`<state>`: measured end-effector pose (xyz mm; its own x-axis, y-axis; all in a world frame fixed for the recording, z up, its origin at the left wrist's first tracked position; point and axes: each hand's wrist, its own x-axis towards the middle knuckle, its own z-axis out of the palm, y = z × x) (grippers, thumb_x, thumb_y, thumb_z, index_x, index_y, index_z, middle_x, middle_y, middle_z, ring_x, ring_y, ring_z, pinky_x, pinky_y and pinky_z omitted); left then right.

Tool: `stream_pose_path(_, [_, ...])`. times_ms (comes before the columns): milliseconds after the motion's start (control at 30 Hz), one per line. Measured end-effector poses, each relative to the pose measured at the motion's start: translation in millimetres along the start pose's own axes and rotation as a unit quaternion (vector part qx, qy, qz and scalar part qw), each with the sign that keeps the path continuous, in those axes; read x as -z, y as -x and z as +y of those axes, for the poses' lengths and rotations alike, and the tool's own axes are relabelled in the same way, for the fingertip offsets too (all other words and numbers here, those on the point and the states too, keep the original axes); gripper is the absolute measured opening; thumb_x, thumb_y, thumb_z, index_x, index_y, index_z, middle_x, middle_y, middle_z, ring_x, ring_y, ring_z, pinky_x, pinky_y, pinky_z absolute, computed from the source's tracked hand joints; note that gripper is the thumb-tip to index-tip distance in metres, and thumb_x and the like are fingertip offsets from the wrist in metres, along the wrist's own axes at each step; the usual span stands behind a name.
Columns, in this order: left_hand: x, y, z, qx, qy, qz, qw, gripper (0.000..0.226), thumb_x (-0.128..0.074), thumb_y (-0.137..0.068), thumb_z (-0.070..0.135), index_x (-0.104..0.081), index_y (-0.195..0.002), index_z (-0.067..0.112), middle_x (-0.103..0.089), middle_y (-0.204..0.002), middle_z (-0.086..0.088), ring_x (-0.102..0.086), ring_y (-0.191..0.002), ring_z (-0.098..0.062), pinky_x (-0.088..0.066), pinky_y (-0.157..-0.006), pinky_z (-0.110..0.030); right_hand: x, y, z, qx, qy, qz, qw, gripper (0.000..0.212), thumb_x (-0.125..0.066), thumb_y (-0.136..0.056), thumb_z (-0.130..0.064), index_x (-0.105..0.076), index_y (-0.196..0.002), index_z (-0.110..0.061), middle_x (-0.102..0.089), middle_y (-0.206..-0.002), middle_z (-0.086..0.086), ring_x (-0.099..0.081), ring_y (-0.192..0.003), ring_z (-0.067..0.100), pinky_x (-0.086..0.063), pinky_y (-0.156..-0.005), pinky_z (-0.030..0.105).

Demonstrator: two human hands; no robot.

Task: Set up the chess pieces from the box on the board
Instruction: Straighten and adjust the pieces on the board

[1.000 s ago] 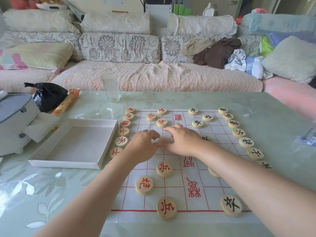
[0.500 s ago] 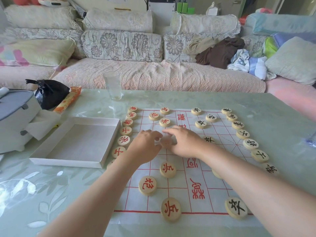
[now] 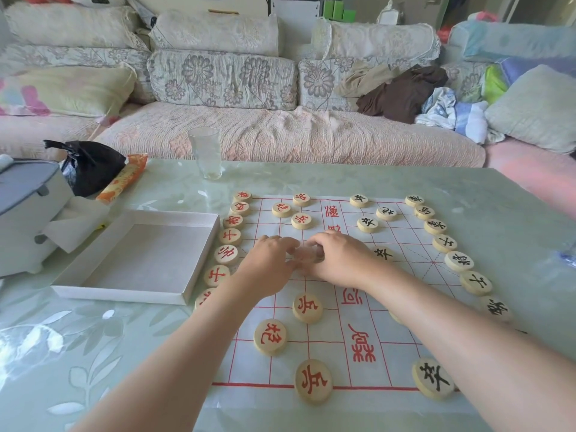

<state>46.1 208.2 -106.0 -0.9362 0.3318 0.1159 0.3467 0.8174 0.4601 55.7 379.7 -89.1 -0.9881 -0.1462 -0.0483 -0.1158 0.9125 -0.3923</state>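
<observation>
Meeting over the middle of the board [image 3: 324,363], the left grip [image 3: 268,263] and right grip [image 3: 339,260] converge on one blurred chess piece [image 3: 307,255]. The right grip's curled fingers pinch it; whether the left grip holds or merely touches it cannot be told. Red-marked pieces [image 3: 229,236] line the board's left edge beside the white box [image 3: 118,294], and black-marked pieces [image 3: 458,261] line its right edge, all on the green surface [image 3: 498,213].

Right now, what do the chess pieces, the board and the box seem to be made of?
Chess pieces: probably pale wood, with red or black painted characters. Board: thin white sheet, paper or cloth, matte; it lies flat. Box: likely white cardboard, matte, with thin walls.
</observation>
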Motion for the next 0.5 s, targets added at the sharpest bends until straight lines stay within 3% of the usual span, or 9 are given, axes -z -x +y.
stream_pose_path(300, [-3.1, 0.6, 0.7, -0.001, 0.006, 0.016, 1.000, 0.041, -0.069, -0.085, 0.032, -0.059, -0.125, 0.026, -0.063, -0.117, 0.007, -0.050, -0.107, -0.018, -0.046, -0.091, -0.035, 0.8, 1.5, 0.4, 0.013, 0.004, -0.009, 1.000, 0.042, -0.063, -0.079, -0.063, -0.063, -0.113, -0.039, -0.056, -0.115, -0.008, -0.056, -0.110, 0.015, -0.048, -0.095, 0.037])
stream_pose_path(500, [6.1, 7.5, 2.0, -0.023, -0.009, 0.014, 1.000, 0.050, -0.067, -0.087, 0.029, -0.051, -0.135, 0.025, -0.059, -0.124, 0.006, -0.046, -0.116, -0.018, -0.040, -0.095, -0.030, 7.8, 8.5, -5.7, 0.009, 0.020, -0.003, 1.000, 0.070, -0.062, -0.079, -0.065, -0.047, -0.140, -0.033, -0.050, -0.129, -0.008, -0.053, -0.116, 0.015, -0.045, -0.097, 0.036])
